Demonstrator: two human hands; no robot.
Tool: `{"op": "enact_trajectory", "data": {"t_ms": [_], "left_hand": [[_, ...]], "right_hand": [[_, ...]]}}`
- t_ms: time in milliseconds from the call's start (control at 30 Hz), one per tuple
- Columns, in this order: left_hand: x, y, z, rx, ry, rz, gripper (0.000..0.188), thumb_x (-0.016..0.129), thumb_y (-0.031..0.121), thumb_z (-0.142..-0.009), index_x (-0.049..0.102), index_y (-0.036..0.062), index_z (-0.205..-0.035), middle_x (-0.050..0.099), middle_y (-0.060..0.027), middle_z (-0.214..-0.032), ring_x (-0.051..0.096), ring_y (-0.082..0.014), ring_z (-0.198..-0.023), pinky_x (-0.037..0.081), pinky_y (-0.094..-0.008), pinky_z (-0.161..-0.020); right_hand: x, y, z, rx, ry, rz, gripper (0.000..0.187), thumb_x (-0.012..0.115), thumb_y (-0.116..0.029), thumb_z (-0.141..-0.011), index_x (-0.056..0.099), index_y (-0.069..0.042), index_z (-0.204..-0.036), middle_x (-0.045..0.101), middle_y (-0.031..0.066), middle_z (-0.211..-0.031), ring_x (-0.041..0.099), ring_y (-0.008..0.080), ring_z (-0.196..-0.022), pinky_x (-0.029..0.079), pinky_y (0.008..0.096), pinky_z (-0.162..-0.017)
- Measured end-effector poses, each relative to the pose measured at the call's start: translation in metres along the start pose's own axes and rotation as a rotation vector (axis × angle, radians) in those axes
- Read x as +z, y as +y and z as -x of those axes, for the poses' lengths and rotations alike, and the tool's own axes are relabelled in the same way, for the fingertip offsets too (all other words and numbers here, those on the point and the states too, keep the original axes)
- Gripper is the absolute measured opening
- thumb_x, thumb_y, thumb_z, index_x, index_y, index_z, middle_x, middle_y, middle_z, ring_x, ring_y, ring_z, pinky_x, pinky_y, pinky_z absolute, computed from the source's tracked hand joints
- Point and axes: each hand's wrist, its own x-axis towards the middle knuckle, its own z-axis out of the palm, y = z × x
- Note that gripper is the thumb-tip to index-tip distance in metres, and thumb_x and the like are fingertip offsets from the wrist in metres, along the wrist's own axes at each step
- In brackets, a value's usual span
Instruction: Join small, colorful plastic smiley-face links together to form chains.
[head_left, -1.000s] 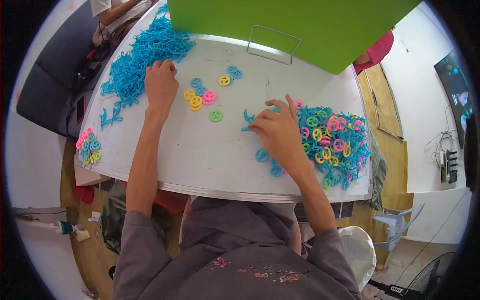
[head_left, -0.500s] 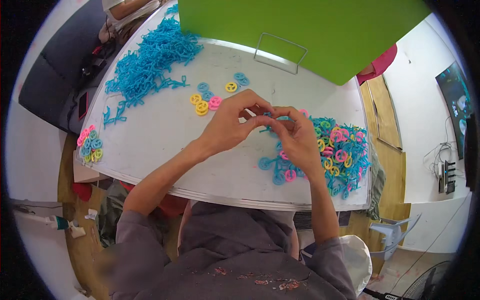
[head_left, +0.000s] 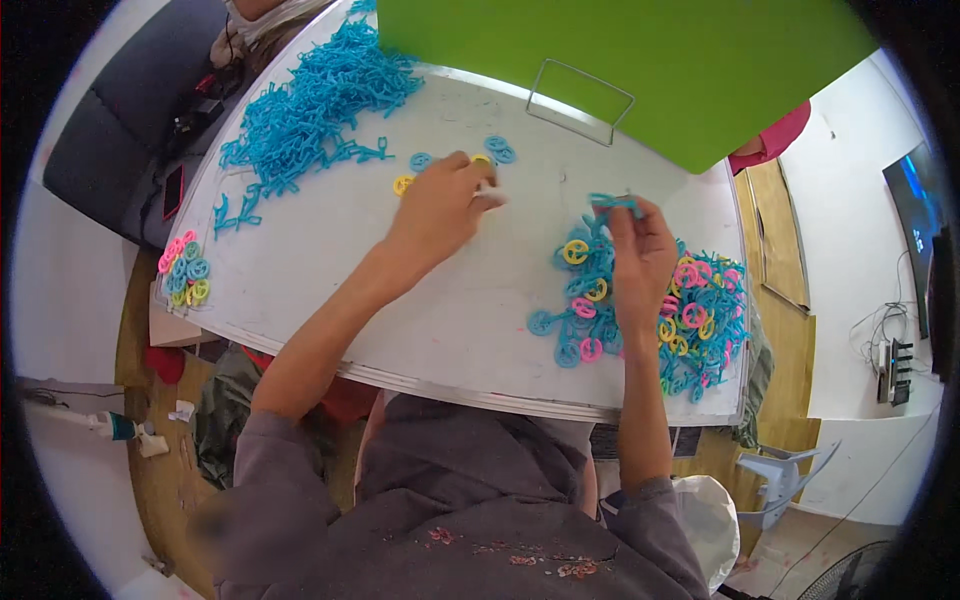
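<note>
- My right hand (head_left: 642, 250) pinches a blue forked plastic piece (head_left: 612, 201) at the multicoloured plastic heap's (head_left: 692, 316) far edge.
- Left of that heap, by a round yellow plastic wheel (head_left: 402, 186): my left hand (head_left: 440, 207), grip unclear to me.

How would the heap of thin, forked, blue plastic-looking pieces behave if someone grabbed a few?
The heap would likely snag, since its forked pieces cross and overlap. Each piece is probably light and fairly stiff: the slim blue piece pinched in the right hand sticks out without visibly drooping.
</note>
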Motion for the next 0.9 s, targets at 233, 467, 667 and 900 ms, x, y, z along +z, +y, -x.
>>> {"op": "enact_trajectory", "data": {"t_ms": [233,467,667,900], "left_hand": [[-0.006,-0.026,-0.002,-0.029,-0.207,-0.410,0.024,0.078,0.011,-0.065,0.063,0.0041,-0.083,0.058,-0.0116,-0.080,0.056,-0.0299,-0.088,0.045,-0.0397,-0.076],[-0.013,0.012,-0.010,-0.230,-0.222,-0.002,0.016,0.074,0.010,-0.076,0.063,0.0026,-0.084,0.063,-0.0081,-0.084,0.058,-0.0177,-0.078,0.046,-0.0292,-0.071],[0.006,0.034,0.000,-0.131,-0.215,0.525,0.010,0.064,0.011,-0.088,0.061,0.0023,-0.091,0.062,-0.0013,-0.086,0.058,-0.0093,-0.085,0.047,-0.0248,-0.075],[0.023,0.030,0.009,-0.223,-0.221,0.738,0.017,0.058,0.023,-0.095,0.058,0.0058,-0.098,0.061,-0.0004,-0.091,0.056,-0.0079,-0.085,0.044,-0.0246,-0.074]], "right_hand": [[-0.003,0.001,-0.001,0.165,-0.071,-0.269,0.019,0.060,-0.009,-0.093,0.059,0.001,-0.109,0.066,0.0066,-0.092,0.061,0.0114,-0.086,0.050,0.0257,-0.082],[0.005,-0.006,0.010,0.175,-0.154,-0.032,0.016,0.065,-0.004,-0.089,0.063,0.001,-0.104,0.066,0.0061,-0.093,0.063,0.0116,-0.086,0.052,0.0255,-0.078],[0.010,-0.003,0.015,0.118,-0.205,0.032,0.016,0.067,0.005,-0.083,0.060,0.001,-0.097,0.065,0.0057,-0.094,0.061,0.0107,-0.088,0.050,0.0238,-0.077],[0.006,0.001,0.015,0.062,-0.220,0.117,0.014,0.068,0.002,-0.084,0.057,-0.001,-0.093,0.063,0.0045,-0.093,0.058,0.0091,-0.086,0.047,0.0230,-0.076]]}}
